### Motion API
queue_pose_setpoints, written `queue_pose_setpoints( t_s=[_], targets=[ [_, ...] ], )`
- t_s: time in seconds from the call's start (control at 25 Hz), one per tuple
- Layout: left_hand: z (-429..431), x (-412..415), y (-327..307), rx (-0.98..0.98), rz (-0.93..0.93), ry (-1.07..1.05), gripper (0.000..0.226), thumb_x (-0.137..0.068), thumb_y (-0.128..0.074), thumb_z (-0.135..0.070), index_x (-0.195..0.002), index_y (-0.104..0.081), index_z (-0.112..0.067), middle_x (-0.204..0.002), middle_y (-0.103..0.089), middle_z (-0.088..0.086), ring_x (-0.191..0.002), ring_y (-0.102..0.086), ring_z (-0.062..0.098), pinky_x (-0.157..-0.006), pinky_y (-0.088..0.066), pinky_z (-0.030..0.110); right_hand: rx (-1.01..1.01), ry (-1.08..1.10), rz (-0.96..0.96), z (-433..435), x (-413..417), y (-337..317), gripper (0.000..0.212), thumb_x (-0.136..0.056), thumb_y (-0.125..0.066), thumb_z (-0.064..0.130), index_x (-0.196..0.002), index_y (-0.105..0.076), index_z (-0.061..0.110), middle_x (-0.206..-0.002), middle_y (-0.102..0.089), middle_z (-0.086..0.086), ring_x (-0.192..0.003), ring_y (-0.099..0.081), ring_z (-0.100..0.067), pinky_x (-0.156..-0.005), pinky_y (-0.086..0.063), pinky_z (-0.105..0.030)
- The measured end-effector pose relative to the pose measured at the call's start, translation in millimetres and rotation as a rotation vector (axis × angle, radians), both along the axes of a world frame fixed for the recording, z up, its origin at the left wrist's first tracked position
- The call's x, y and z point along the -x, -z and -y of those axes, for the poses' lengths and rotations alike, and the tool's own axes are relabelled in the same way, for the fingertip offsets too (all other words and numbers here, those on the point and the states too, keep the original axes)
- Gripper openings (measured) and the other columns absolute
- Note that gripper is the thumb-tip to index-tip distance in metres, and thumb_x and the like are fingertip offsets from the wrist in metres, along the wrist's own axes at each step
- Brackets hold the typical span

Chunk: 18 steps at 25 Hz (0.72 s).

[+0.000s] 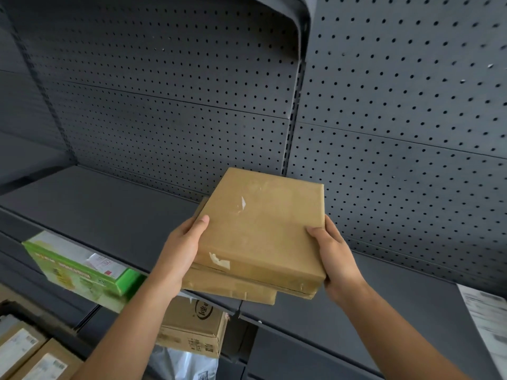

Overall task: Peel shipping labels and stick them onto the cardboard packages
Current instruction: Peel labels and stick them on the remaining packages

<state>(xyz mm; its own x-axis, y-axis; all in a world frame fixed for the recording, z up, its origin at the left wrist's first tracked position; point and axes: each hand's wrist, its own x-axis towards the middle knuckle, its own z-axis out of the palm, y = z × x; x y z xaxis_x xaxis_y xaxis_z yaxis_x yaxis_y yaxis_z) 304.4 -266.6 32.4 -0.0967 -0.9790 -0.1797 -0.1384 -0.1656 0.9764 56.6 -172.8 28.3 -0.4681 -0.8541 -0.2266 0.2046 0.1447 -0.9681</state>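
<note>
Two flat brown cardboard packages are stacked, the top package (260,231) lying slightly askew over the lower package (227,286). Both are held over the front edge of a dark grey shelf (109,215). My left hand (181,250) grips the stack's left side, thumb on the top face. My right hand (334,256) grips the right side, thumb on top. The top package has only torn white label scraps and clear tape on it. A sheet of printed shipping labels (488,319) lies on the shelf at the far right.
A green box (82,272) with a label on top sits at the left shelf edge. Below it are a printed brown carton (192,325), a white plastic bag (186,363) and labelled boxes (24,352). Perforated grey back panels (384,105) rise behind the shelf.
</note>
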Motion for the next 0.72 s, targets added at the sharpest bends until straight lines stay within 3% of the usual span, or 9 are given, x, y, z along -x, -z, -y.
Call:
queue_pose_setpoints(
  t_s=[0.08,0.24,0.32,0.44,0.56,0.72],
  targets=[
    [-16,19,-6,0.03,-0.014,0.034,0.036,-0.098,-0.053,-0.053,-0.13,-0.059,-0.04,-0.122,-0.057,-0.023,-0.125,-0.047,0.008,-0.105,-0.034,0.034,0.015,0.015,-0.023,-18,21,-6,0.031,-0.099,-0.054,0.026,-0.116,-0.065,0.049,-0.105,-0.077,0.014,-0.095,-0.073,-0.013,-0.076,-0.057,-0.034],
    [-54,67,-14,0.066,-0.04,0.141,0.037,-0.1,-0.051,-0.051,-0.131,-0.057,-0.034,-0.112,-0.058,-0.032,-0.105,-0.054,-0.004,-0.097,-0.036,0.03,0.018,0.071,-0.075,-65,71,-17,0.032,-0.097,-0.057,0.031,-0.123,-0.063,0.049,-0.109,-0.076,0.013,-0.1,-0.073,-0.015,-0.081,-0.058,-0.038],
    [-72,93,-12,0.067,-0.047,0.209,0.038,-0.1,-0.051,-0.051,-0.133,-0.058,-0.034,-0.116,-0.06,-0.031,-0.103,-0.053,-0.01,-0.095,-0.037,0.028,0.026,0.12,-0.089,-90,96,-18,0.031,-0.096,-0.059,0.033,-0.124,-0.063,0.047,-0.11,-0.076,0.012,-0.101,-0.073,-0.016,-0.081,-0.058,-0.038],
    [-95,126,-5,0.037,-0.048,0.286,0.018,-0.101,-0.05,-0.048,-0.118,-0.054,-0.044,-0.104,-0.054,-0.037,-0.093,-0.047,-0.017,-0.091,-0.036,0.025,0.001,0.196,-0.096,-122,123,-8,0.035,-0.095,-0.061,0.034,-0.128,-0.061,0.045,-0.114,-0.075,0.009,-0.102,-0.073,-0.018,-0.081,-0.058,-0.039],
    [-114,153,15,0.008,-0.018,0.363,0.023,-0.102,-0.048,-0.048,-0.124,-0.05,-0.042,-0.104,-0.052,-0.037,-0.091,-0.046,-0.017,-0.092,-0.035,0.027,-0.046,0.23,-0.092,-151,148,13,0.04,-0.093,-0.063,0.036,-0.131,-0.058,0.044,-0.119,-0.074,0.007,-0.104,-0.072,-0.02,-0.089,-0.058,-0.043],
    [-131,172,47,-0.027,0.042,0.437,0.038,-0.102,-0.048,-0.046,-0.138,-0.052,-0.033,-0.112,-0.058,-0.029,-0.102,-0.054,0.0,-0.093,-0.037,0.03,-0.108,0.266,-0.061,-175,167,40,0.036,-0.093,-0.064,0.034,-0.127,-0.061,0.046,-0.114,-0.076,0.008,-0.105,-0.072,-0.02,-0.096,-0.056,-0.046]
  ],
)
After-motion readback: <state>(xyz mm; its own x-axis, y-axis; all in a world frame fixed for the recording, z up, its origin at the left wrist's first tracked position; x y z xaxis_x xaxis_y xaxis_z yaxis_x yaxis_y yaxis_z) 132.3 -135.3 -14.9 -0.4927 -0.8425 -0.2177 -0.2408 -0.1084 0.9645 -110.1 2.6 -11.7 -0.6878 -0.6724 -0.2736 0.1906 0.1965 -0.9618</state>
